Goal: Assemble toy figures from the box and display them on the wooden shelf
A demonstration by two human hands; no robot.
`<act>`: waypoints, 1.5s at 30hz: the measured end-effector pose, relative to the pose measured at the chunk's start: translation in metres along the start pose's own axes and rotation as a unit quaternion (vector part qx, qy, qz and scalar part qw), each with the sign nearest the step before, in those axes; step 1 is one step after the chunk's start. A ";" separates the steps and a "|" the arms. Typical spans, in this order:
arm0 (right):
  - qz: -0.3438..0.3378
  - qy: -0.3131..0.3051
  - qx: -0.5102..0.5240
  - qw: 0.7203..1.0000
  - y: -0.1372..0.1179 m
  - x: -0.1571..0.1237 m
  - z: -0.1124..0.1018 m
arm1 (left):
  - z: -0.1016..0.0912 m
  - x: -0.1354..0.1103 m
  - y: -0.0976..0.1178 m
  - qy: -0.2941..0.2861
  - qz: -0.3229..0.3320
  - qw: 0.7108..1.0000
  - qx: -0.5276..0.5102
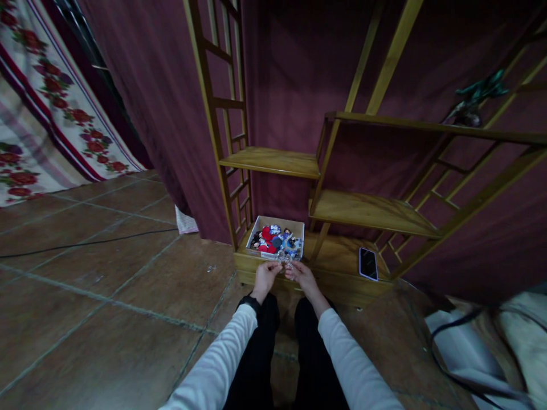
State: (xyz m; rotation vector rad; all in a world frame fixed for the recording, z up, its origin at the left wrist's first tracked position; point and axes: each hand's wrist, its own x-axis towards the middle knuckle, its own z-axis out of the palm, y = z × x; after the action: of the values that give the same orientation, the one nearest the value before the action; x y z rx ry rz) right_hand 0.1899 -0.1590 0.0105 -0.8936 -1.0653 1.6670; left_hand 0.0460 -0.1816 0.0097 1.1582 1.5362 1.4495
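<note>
My left hand and my right hand meet in front of me, fingertips pinched together on a small shiny trinket. Just beyond them a shallow white box full of several small colourful figures, red, blue and black, rests on the bottom board of a wooden shelf unit. Both arms are in white sleeves, and a dark watch sits on my left wrist. What exactly the trinket is I cannot make out.
A phone lies flat on the bottom board, right of the box. Two bare wooden shelves hang above, before a maroon curtain. A teal object sits on the top right shelf. A black cable crosses the tiled floor on the left; bags lie at right.
</note>
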 end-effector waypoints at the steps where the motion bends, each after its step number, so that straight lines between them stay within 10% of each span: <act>1: -0.001 0.011 -0.001 1.000 -0.002 -0.001 0.000 | 0.000 0.000 0.001 0.001 0.002 1.000 0.013; 14: -0.062 0.063 -0.173 0.981 0.008 0.002 -0.004 | 0.001 -0.010 0.013 0.037 0.044 0.984 0.168; 25: -0.066 0.072 -0.132 0.987 0.004 0.003 -0.011 | -0.008 -0.007 0.016 0.120 0.000 0.991 0.058; 33: -0.045 0.018 -0.106 0.993 0.006 0.004 -0.011 | -0.006 -0.008 0.016 -0.079 -0.094 0.981 -0.147; 45: -0.043 -0.010 -0.125 0.991 -0.002 0.001 -0.009 | -0.006 -0.007 0.017 -0.143 -0.119 0.972 -0.144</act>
State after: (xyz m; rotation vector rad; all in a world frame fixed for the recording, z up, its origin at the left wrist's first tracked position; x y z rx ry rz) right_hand 0.1980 -0.1554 0.0090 -0.9781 -1.3288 1.4942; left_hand 0.0450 -0.1908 0.0266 0.9272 1.1750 1.2348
